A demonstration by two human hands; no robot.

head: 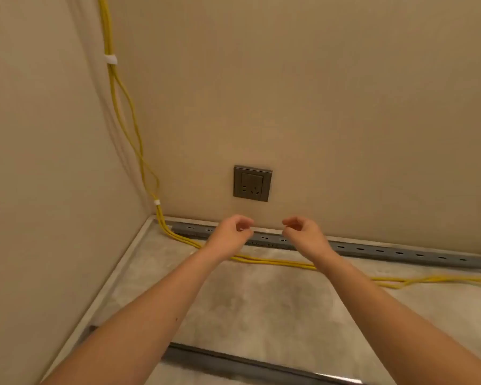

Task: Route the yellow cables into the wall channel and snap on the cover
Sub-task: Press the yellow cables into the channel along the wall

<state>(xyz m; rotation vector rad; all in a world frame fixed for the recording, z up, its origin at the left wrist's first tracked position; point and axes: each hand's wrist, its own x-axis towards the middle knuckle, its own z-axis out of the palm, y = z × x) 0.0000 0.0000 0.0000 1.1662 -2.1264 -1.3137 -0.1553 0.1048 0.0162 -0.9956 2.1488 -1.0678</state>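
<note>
Yellow cables come down the wall corner, bound by white ties, then run loose along the floor to the right. A grey slotted channel lies at the foot of the back wall, with the cables on the floor in front of it. My left hand and my right hand hover side by side above the channel, fingers loosely curled and holding nothing. A long grey strip, likely the cover, lies on the floor near me.
A grey wall socket sits on the back wall just above my hands. The left wall meets the back wall at the corner. The floor is grey concrete with a pale edging strip.
</note>
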